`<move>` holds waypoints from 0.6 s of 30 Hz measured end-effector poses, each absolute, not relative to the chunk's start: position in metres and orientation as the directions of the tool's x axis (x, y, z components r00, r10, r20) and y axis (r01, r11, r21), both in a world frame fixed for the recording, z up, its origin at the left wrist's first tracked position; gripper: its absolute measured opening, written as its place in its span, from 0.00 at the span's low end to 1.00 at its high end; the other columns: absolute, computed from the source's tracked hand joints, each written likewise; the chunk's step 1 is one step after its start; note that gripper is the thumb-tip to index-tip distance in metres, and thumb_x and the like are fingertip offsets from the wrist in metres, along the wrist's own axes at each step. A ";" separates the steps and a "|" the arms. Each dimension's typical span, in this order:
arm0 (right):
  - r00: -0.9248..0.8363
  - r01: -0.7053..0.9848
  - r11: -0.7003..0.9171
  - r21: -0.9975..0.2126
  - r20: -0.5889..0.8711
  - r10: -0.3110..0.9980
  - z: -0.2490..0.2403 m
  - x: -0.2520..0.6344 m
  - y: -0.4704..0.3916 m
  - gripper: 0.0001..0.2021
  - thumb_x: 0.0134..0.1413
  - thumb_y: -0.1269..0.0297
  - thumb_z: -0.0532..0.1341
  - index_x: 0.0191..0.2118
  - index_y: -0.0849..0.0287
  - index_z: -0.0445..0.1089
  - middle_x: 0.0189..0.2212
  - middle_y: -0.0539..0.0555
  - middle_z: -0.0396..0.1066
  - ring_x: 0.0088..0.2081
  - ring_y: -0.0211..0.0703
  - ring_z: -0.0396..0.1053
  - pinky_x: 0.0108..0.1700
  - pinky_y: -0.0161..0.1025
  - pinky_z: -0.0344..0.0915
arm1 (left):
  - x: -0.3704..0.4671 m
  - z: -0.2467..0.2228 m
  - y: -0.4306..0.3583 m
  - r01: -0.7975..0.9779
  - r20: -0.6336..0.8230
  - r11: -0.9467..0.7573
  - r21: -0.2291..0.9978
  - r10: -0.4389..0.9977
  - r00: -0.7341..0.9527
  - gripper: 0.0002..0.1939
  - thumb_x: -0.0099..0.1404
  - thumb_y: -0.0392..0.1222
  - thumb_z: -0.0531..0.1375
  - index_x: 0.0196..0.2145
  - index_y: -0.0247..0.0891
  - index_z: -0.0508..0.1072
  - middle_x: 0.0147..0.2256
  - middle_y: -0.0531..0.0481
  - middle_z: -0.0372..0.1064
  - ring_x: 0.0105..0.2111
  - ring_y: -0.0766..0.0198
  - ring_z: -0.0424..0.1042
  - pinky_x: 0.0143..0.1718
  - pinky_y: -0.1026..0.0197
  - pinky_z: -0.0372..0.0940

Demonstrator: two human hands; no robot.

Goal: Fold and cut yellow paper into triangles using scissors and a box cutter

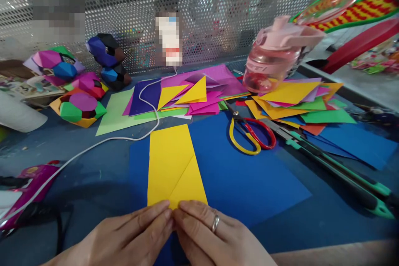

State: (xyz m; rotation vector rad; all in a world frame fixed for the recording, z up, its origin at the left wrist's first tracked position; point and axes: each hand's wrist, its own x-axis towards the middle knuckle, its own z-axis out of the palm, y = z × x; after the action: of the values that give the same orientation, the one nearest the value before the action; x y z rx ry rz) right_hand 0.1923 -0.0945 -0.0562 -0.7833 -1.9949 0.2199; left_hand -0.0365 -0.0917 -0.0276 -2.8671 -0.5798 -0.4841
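A yellow strip of folded paper (174,162) lies lengthwise on a large blue sheet (237,183), with a diagonal crease or edge across its lower half. My left hand (134,232) pinches the near edge of the paper between thumb and fingers. Close beside it, my right hand (212,232), a silver ring on one finger, grips the same edge, fingertips almost meeting those of the left. Both hands cover the near end of the yellow paper, so its shape there is hidden.
Scissors (255,139) with red and yellow handles and a utility knife (336,174) lie to the right. Coloured paper pieces (289,104) sit below a pink bottle (268,58). Folded paper models (81,106) stand at left. A white cable (102,140) crosses the table.
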 end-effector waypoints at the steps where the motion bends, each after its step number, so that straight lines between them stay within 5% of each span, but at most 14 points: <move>1: -0.341 0.455 0.770 -0.447 0.712 0.614 -0.057 0.193 -0.096 0.12 0.65 0.74 0.55 0.44 0.69 0.76 0.40 0.56 0.80 0.45 0.38 0.77 0.57 0.29 0.66 | -0.037 -0.030 -0.092 0.410 0.342 -0.907 -0.098 0.356 0.869 0.16 0.69 0.33 0.54 0.52 0.31 0.74 0.50 0.48 0.76 0.57 0.60 0.69 0.62 0.62 0.62; 6: -0.330 0.530 0.724 -0.441 0.680 0.655 -0.056 0.204 -0.100 0.13 0.65 0.74 0.54 0.42 0.67 0.77 0.40 0.56 0.80 0.45 0.38 0.77 0.56 0.29 0.67 | -0.045 -0.034 -0.097 0.433 0.277 -0.900 -0.059 0.401 0.873 0.20 0.70 0.32 0.50 0.56 0.29 0.71 0.54 0.45 0.74 0.58 0.59 0.69 0.61 0.62 0.63; 11: -0.488 0.597 0.734 -0.324 0.580 0.653 -0.045 0.229 -0.106 0.16 0.65 0.76 0.53 0.44 0.63 0.78 0.45 0.57 0.79 0.51 0.41 0.74 0.59 0.35 0.67 | -0.053 -0.021 -0.096 0.382 0.108 -0.924 -0.011 0.379 0.919 0.23 0.72 0.44 0.55 0.59 0.26 0.67 0.59 0.39 0.68 0.64 0.56 0.60 0.64 0.60 0.58; 18: -0.544 0.632 0.737 -0.240 0.540 0.642 -0.046 0.248 -0.112 0.19 0.65 0.76 0.49 0.47 0.64 0.77 0.49 0.55 0.77 0.52 0.46 0.73 0.59 0.42 0.69 | -0.064 -0.012 -0.096 0.382 0.132 -0.923 0.047 0.384 0.914 0.24 0.69 0.45 0.60 0.57 0.24 0.68 0.56 0.38 0.71 0.64 0.57 0.60 0.63 0.61 0.61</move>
State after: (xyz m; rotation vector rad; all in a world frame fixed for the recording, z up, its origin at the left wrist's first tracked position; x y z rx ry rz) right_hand 0.2479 -0.1117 -0.0460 -0.9575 -2.3193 0.0218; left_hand -0.0642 -0.0965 -0.0119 -3.0925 -0.6189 -0.2204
